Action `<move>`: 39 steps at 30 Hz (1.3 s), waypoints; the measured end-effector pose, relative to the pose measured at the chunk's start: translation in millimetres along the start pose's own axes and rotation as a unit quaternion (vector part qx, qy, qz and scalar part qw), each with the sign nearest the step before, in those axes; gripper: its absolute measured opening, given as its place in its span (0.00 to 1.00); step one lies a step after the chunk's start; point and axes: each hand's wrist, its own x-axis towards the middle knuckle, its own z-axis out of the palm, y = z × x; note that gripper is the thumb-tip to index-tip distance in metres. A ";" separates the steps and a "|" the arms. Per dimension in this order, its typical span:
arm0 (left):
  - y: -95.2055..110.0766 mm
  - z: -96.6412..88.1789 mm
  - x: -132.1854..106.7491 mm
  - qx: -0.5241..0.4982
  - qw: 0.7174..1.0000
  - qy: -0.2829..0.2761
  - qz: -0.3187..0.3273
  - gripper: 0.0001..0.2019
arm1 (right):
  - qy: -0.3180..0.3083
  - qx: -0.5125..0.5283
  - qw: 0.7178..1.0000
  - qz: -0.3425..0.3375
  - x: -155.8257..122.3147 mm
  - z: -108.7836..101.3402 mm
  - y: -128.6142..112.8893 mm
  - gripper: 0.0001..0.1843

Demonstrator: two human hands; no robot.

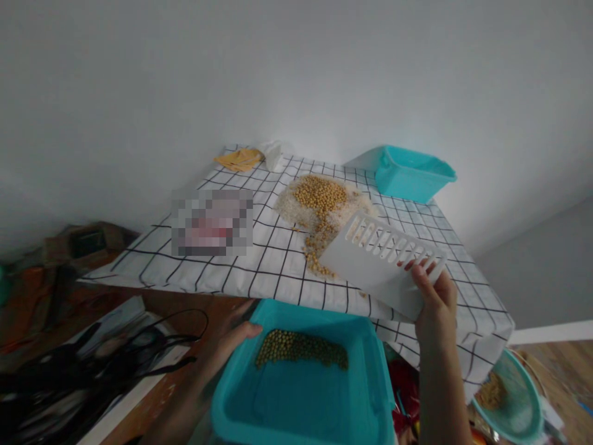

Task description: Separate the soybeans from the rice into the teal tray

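My right hand [433, 290] grips the right end of a white slotted plastic panel [370, 262], thumb on top. The panel leans over the table's front, its left edge against a trail of yellow soybeans [319, 191]. The soybeans lie heaped on a spread of white rice [290, 207]. Below the table edge, my left hand [238, 337] holds the left rim of a teal plastic bin [296, 408], thumb over the rim and the other fingers mostly hidden outside. A band of soybeans [301, 349] lies along the bin's far side.
A second teal bin [412, 176] stands at the table's back right. Yellow cloth-like items [239, 159] and a white crumpled thing [273, 156] lie at the back left. A blurred-out item [212, 222] is on the checked tablecloth [264, 247]. A teal basket [523, 395] sits at lower right.
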 end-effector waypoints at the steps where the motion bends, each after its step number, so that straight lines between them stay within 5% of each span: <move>1: -0.3 1.3 -0.1 -0.004 1.000 -0.009 0.001 0.23 | -0.002 0.000 1.000 0.000 -0.5 -0.2 -0.3 0.11; 8: 1.6 15.2 -2.5 -0.014 1.000 -0.010 -0.013 0.27 | 0.043 0.031 0.998 -0.019 -0.6 -8.1 -5.8 0.10; 13: 3.5 16.0 -0.1 -0.022 1.000 0.007 -0.010 0.24 | 0.132 0.020 0.991 -0.028 0.9 -42.3 -3.2 0.10; 17: 0.9 13.9 2.9 -0.013 1.000 0.001 0.000 0.22 | 0.133 0.001 0.991 0.016 -5.0 -63.5 -3.1 0.10; 24: -6.9 12.6 4.5 -0.036 0.999 -0.004 -0.010 0.27 | 0.068 -0.012 0.995 0.076 -18.6 -48.9 -15.8 0.09; 32: -6.0 7.6 2.6 -0.010 1.000 0.011 -0.003 0.23 | 0.125 0.007 0.992 0.028 2.5 -49.6 -2.1 0.11; 39: -3.2 8.1 0.6 -0.004 1.000 0.019 0.005 0.24 | 0.113 0.000 0.993 0.018 5.6 -47.2 0.7 0.14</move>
